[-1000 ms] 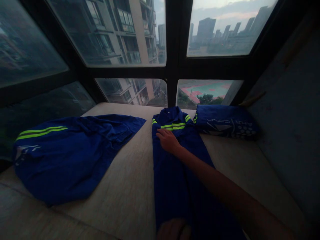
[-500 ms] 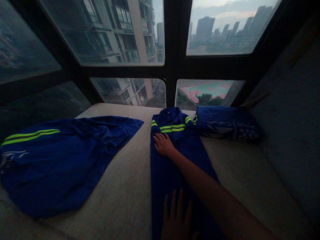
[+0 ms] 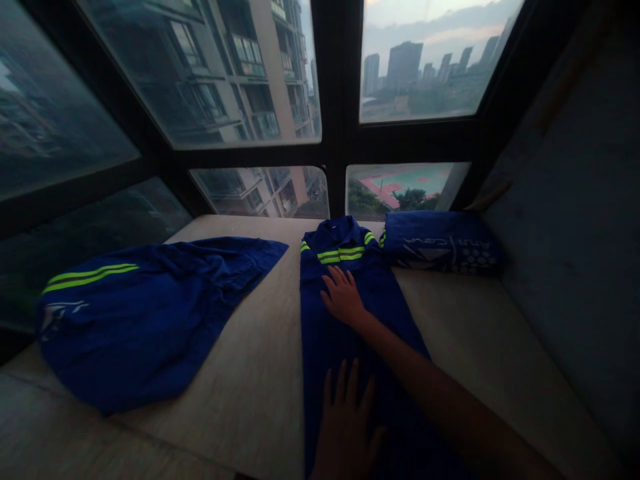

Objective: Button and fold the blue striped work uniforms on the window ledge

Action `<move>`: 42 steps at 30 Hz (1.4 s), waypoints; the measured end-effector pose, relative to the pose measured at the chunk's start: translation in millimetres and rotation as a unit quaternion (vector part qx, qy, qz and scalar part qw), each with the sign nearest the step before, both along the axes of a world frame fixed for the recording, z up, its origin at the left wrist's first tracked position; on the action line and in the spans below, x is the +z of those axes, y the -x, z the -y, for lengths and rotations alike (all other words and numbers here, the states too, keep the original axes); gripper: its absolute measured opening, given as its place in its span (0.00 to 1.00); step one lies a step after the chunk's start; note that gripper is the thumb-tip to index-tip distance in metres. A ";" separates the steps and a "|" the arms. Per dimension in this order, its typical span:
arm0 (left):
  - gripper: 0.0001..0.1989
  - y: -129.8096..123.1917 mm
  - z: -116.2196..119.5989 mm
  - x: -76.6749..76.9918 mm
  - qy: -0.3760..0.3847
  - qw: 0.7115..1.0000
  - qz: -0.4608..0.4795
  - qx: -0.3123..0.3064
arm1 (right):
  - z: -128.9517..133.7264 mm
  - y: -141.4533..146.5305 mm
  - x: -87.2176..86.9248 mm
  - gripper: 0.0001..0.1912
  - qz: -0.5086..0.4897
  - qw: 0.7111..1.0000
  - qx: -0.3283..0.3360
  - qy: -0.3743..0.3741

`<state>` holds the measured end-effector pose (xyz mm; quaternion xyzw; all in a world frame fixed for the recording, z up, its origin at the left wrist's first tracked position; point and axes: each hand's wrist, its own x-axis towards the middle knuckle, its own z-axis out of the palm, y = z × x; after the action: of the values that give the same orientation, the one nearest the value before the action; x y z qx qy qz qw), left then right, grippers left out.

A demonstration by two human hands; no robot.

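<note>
Windowsill, blue garment point(image 3: 320, 320) beneath both hands point(image 3: 344, 300).

Passage: we see a bare lane on the pale flat ledge point(image 3: 250, 373), between spread blue green-striped cloth point(image 3: 150, 320) and long blue collared garment point(image 3: 377, 287) | right-side obstacles: folded blue printed bundle point(image 3: 440, 241), dim grey wall point(image 3: 565, 267)

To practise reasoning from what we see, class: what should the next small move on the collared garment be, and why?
Probably a light smoothing stroke of the right hand toward the left hand: both appear palm-down over the collared blue garment, fingers spread and gripping nothing, the right hand just below the yellow-green stripes.
</note>
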<state>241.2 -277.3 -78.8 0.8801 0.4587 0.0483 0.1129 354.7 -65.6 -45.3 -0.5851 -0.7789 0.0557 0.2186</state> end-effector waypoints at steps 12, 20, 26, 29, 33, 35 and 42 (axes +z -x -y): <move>0.35 -8.5 -1.0 13.1 -0.003 1.000 -0.012 0.012 | 40.6 -31.0 -23.3 0.26 0.013 0.996 -0.049 0.078; 0.35 -7.6 -1.9 18.6 0.024 0.999 0.033 0.023 | 112.2 -52.7 -6.0 0.25 -0.072 0.997 -0.019 0.027; 0.28 -2.8 -20.9 36.1 0.025 0.994 0.098 0.043 | 268.5 -69.4 -4.4 0.25 -0.088 0.994 0.051 -0.030; 0.29 -13.4 -40.6 48.3 -0.030 0.997 0.070 0.022 | 315.4 -70.1 -19.9 0.27 0.001 0.982 0.162 -0.100; 0.31 -27.7 -66.8 40.9 -0.047 0.998 0.014 -0.027 | 326.7 -72.0 -43.2 0.20 0.088 0.956 0.190 -0.207; 0.32 -29.3 -75.5 29.2 -0.030 0.999 -0.003 -0.033 | 323.5 -72.9 -48.9 0.18 0.096 0.953 0.180 -0.223; 0.32 -24.1 -81.1 13.3 -0.031 0.999 -0.007 -0.034 | 319.0 -68.6 -56.2 0.15 0.062 0.953 0.177 -0.239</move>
<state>265.3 -196.3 -65.5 0.8985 0.4277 0.0527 0.0839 423.3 -384.6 -101.4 -0.3704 -0.8727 -0.1309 0.2901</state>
